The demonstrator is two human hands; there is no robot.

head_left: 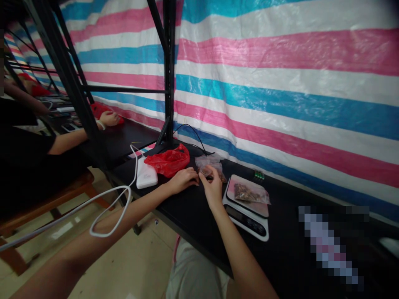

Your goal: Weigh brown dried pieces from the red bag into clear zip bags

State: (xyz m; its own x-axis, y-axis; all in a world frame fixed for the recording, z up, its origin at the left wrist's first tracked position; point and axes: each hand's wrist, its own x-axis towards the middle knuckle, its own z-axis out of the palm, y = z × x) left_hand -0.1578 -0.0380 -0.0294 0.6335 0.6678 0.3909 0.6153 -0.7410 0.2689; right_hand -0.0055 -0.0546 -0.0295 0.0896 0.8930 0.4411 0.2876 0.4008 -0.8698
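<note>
My right hand (pixel 213 189) is closed, thumb and fingers bent round a small clear round thing (pixel 206 170) with a pale rim. Its kind is too small to tell. Just left of it, my left hand (pixel 185 179) rests low over the black table with its fingers bent together; whatever is under the fingertips is hidden. Behind my right hand lie clear zip bags (pixel 212 161), partly covered by it. On the right, a white digital scale (pixel 246 222) carries a zip bag of small brownish pieces (pixel 249 192). A crumpled red plastic bag (pixel 170 161) sits behind my left hand.
A white power bank (pixel 146 175) with a looping white cable (pixel 129 199) is left of the red bag. Green batteries (pixel 259 175) lie behind the scale. A black metal post (pixel 169 74) rises at the back. At left, another person's hand (pixel 109 118) rests on a neighbouring table.
</note>
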